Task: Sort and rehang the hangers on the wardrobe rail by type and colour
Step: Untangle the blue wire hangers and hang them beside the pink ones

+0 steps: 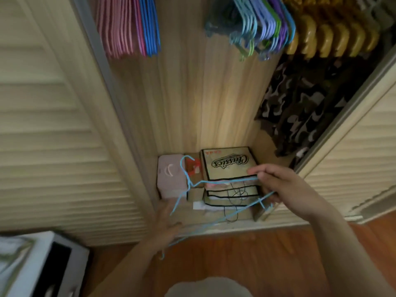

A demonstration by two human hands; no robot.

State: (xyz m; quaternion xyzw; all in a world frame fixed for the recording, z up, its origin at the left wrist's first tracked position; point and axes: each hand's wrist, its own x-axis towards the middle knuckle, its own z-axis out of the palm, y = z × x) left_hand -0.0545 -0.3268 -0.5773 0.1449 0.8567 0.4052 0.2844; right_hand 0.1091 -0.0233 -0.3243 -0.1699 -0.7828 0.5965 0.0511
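Right fingers [260,173] pinched on light-blue hanger [188,181]; left fingers [169,213], seemingly slack, beneath it.

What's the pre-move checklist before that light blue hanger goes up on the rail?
1. Right hand grip on the light blue hanger: ok, fingers pinch its wire at one end.
2. Left hand grip: cannot tell, it is blurred; the fingers look spread near the hanger's other end.
3. Hook free: ok, it points toward the pink case, touching nothing visible.
4. Snag risk: not ok, the black cord dangles off the stacked boxes right behind the hanger.
5. Matching group: ok, the light blue hangers hang right of the gap.
6. Gap on the rail: cannot tell, the rail itself is out of frame.
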